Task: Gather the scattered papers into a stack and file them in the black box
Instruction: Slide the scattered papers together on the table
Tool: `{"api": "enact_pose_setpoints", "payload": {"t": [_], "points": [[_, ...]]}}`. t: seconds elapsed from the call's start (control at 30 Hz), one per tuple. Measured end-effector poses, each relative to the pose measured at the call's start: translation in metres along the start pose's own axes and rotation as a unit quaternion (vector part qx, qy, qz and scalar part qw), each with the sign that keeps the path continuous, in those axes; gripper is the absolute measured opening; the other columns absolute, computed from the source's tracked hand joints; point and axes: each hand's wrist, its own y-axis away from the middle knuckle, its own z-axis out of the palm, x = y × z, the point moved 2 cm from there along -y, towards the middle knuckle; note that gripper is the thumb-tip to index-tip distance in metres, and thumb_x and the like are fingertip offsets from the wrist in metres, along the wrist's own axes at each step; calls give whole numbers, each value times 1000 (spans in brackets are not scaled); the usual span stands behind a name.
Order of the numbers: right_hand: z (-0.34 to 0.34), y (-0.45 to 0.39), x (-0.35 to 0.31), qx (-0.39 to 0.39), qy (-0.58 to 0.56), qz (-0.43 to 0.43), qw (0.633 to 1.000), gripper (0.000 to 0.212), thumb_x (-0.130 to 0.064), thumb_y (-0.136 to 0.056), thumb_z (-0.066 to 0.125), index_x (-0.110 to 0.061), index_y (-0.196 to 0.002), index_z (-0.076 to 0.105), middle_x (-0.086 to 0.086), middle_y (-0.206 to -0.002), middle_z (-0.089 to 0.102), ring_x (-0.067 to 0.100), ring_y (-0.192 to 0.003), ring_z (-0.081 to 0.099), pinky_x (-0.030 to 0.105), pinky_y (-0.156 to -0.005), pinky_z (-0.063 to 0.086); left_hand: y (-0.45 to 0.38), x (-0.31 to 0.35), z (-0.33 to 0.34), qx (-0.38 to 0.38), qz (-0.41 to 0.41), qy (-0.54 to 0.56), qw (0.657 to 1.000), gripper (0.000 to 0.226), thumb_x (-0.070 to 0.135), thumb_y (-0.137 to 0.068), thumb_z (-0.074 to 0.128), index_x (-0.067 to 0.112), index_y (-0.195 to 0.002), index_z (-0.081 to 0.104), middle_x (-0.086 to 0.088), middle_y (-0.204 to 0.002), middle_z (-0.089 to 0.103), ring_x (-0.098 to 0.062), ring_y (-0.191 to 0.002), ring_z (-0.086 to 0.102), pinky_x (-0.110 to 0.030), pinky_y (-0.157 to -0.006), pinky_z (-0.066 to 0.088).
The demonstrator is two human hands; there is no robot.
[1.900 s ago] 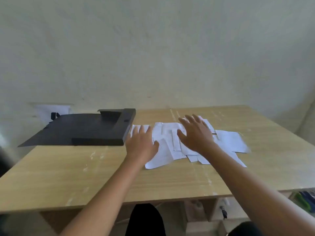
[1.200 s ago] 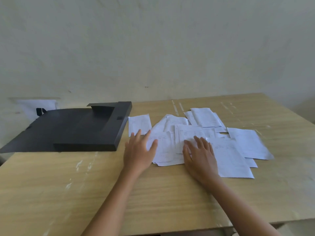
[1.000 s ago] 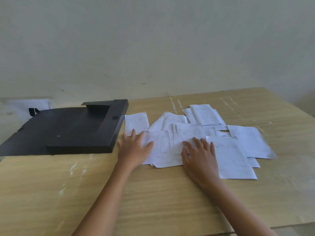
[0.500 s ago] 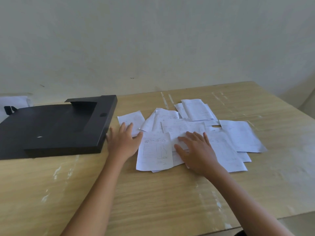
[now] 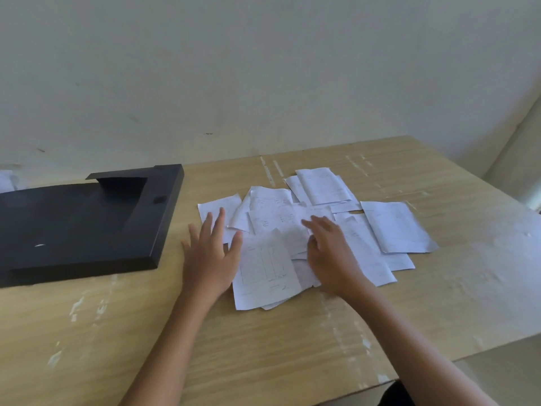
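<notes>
Several white printed papers [image 5: 392,227] lie scattered and overlapping across the middle of the wooden table [image 5: 263,347]. One sheet with a printed grid [image 5: 265,271] lies nearest to me on top of the pile. My left hand [image 5: 209,256] rests flat with fingers spread at the pile's left edge, over the leftmost sheet. My right hand [image 5: 330,253] lies palm down on the middle of the pile, fingers apart. The black box [image 5: 87,227] lies open and flat at the left, a little apart from my left hand.
A pale wall stands right behind the table. The table's right corner and front edge fall away at the lower right. A white object [image 5: 7,180] shows behind the black box at the far left.
Both hands came down onto the papers and slid them toward me. The grid sheet has moved nearer the front. The view has tilted down and closer.
</notes>
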Motion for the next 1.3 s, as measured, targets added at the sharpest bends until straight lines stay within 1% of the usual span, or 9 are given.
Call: {"api": "enact_pose_setpoints", "payload": {"t": [0.17,0.23,0.33,0.53,0.63,0.8,1.03,1.17,1.3], "points": [[-52,-5,66,162,3,101,982,43,-18,-88,59,-3,-129,61,20,-135,57,37,-132,45,41,-110,35,27,53,7,22,206,-23,978,48,48,-96,52,41,-143,52,11,-153,46,-20,-144,38,-47,-116,35],[-69,-4,96,161,34,178,970,51,-26,-89,58,1,-132,56,26,-140,50,40,-134,40,43,-112,32,31,79,18,-33,230,-49,971,48,56,-95,48,45,-141,52,16,-153,45,-18,-146,34,-46,-122,24],[-83,-1,122,112,63,238,963,54,-31,-91,55,2,-134,53,27,-142,46,42,-132,38,43,-110,30,27,109,33,-75,220,-88,969,59,64,-95,42,42,-150,41,14,-161,34,-21,-153,19,-50,-125,7],[-91,-8,126,88,48,197,975,44,-27,-89,60,-9,-129,62,13,-127,65,35,-124,50,32,-102,29,29,150,65,-142,161,-136,967,67,71,-95,31,45,-156,24,-2,-170,9,-40,-155,-12,-61,-120,-13],[-98,-7,121,112,-21,194,974,41,-26,-89,63,-9,-127,63,13,-123,67,35,-124,53,35,-104,37,27,164,73,-142,153,-133,969,66,75,-95,24,51,-156,18,-2,-170,6,-41,-154,-11,-62,-119,-14],[-100,-4,124,75,65,243,965,58,-54,-86,58,-2,-113,62,23,-120,60,39,-120,45,40,-103,31,21,147,68,-112,117,-115,980,58,54,-104,19,39,-160,15,8,-170,13,-33,-157,-1,-63,-121,-5],[-81,-11,109,44,117,233,964,61,-66,-68,71,-13,-92,52,18,-110,62,36,-110,49,41,-95,34,17,116,54,-106,66,-156,980,56,32,-106,22,32,-162,13,9,-170,5,-39,-155,-7,-62,-121,-9],[-81,-15,103,25,114,255,960,71,-62,-69,75,-8,-111,55,17,-122,58,39,-122,45,51,-108,33,17,124,44,-85,54,-180,978,59,17,-101,30,21,-159,24,-1,-170,14,-45,-154,-7,-62,-121,-11],[-80,-20,108,11,106,273,956,78,-62,-69,76,-11,-124,54,16,-131,56,39,-130,42,53,-112,29,23,142,52,-54,121,-139,981,53,48,-103,32,30,-152,42,0,-167,23,-40,-156,-4,-56,-124,-9]]}}
